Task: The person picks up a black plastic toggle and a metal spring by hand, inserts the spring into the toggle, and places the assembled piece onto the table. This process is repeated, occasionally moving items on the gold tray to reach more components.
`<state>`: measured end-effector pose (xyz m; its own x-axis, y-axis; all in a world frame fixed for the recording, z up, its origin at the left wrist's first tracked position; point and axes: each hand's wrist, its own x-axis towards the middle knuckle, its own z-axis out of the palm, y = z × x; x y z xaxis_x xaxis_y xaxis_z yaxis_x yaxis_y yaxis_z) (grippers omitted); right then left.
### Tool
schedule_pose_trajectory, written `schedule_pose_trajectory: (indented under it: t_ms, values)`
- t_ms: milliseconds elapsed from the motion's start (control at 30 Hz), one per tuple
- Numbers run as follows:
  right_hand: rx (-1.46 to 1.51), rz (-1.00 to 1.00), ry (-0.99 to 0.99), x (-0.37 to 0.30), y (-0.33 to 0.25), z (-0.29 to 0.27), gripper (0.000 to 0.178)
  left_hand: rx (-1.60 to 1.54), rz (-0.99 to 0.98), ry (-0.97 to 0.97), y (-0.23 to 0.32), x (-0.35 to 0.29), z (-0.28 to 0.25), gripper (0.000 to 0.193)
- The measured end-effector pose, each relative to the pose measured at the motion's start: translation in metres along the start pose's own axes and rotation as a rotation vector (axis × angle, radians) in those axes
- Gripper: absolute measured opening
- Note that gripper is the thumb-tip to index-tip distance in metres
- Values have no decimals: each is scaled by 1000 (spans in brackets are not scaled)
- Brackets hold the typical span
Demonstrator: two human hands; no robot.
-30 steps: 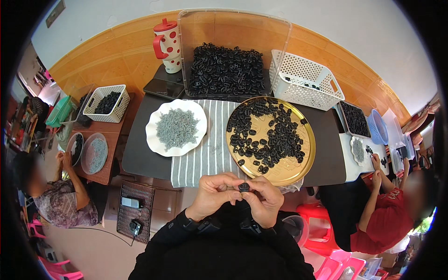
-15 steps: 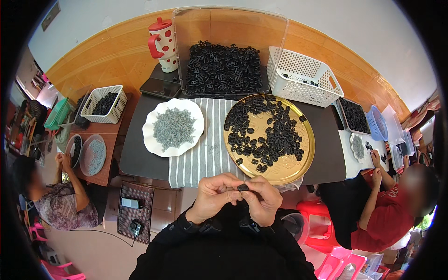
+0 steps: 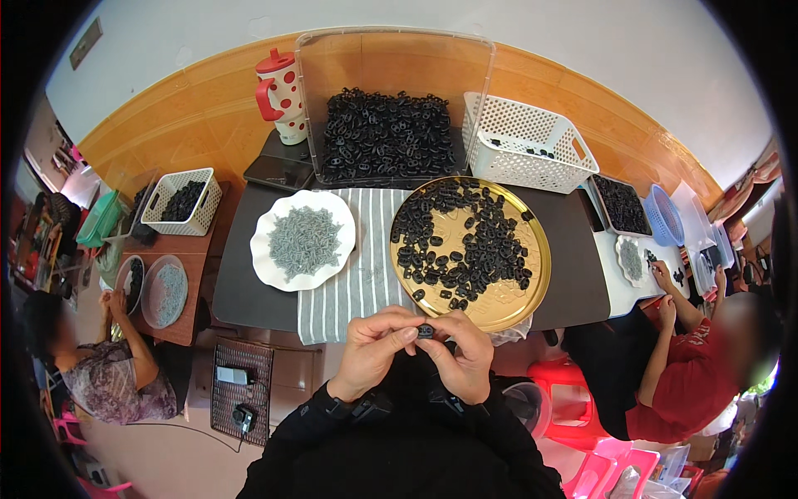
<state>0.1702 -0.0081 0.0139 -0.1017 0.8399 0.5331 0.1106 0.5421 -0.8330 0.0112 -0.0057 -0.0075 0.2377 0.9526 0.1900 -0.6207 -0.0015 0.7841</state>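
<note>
Close to my body, in front of the table's near edge, both my hands meet around a small black oval plastic piece [image 3: 426, 331]. My left hand [image 3: 374, 351] pinches it from one side, and my right hand [image 3: 462, 359] grips the other between thumb and fingers. Two recesses show on its upturned face. Just beyond my hands lies a round gold tray [image 3: 447, 223] with many loose black oval pieces [image 3: 497, 249]. To its left, a white scalloped plate [image 3: 264, 270] holds a heap of small grey screws [image 3: 306, 239]. Whether a screw is in my fingers I cannot tell.
A striped cloth [image 3: 374, 241] lies under the plate and tray. Behind stand a clear bin [image 3: 391, 50] of black pieces, a white perforated basket [image 3: 536, 170], a dotted mug [image 3: 285, 98] and a dark phone [image 3: 278, 170]. People work at side tables left and right.
The black piece has been turned so its recessed face shows, and my fingers have shifted around it. The whole view has tilted slightly, so the table things sit lower in the picture.
</note>
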Motion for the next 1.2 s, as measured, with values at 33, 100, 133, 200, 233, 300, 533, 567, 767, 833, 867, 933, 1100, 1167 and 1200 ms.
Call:
schedule_pose_trajectory:
  t_ms: [33,100,133,200,233,300,533,567,767,833,867,933,1100,1167,1200]
  values:
    - [-76,-35,-25,2,-2,-2,31,26,12,19,1,0,1,21]
    - [-155,-70,-49,3,-6,-3,31,50,24,35,3,-1,4,19]
    - [-172,-84,-52,3,-7,-3,32,24,-10,87,5,-3,8,17]
    - [-188,-98,-57,2,-9,-4,32,-3,-43,141,7,-5,8,15]
    - [-198,-106,-94,2,-10,-5,32,12,-35,79,8,-5,4,14]
    - [-207,-115,-133,1,-12,-6,32,28,-25,19,10,-7,-1,13]
    - [-231,-194,-123,-3,-16,-1,22,14,-34,-28,14,-14,3,10]
    - [-217,-197,-114,-4,-16,0,20,1,-31,-34,15,-14,3,10]
    - [-167,-119,-138,-1,-29,-5,11,-9,-48,-69,16,-15,7,12]
    - [-173,-70,-189,2,-30,-10,11,-1,-75,-46,15,-15,5,14]
    - [-166,-19,-243,3,-29,-13,10,15,-101,-14,15,-16,3,15]
    - [-99,162,-373,10,-25,-27,8,59,-119,18,14,-17,-1,16]
    - [-60,489,-374,75,-8,-80,7,115,-149,51,7,-14,-15,18]
    - [-105,302,-86,141,-18,-106,21,111,-108,75,9,-16,-15,18]
    - [-116,299,116,167,-21,-117,36,109,-106,74,12,-19,-13,18]
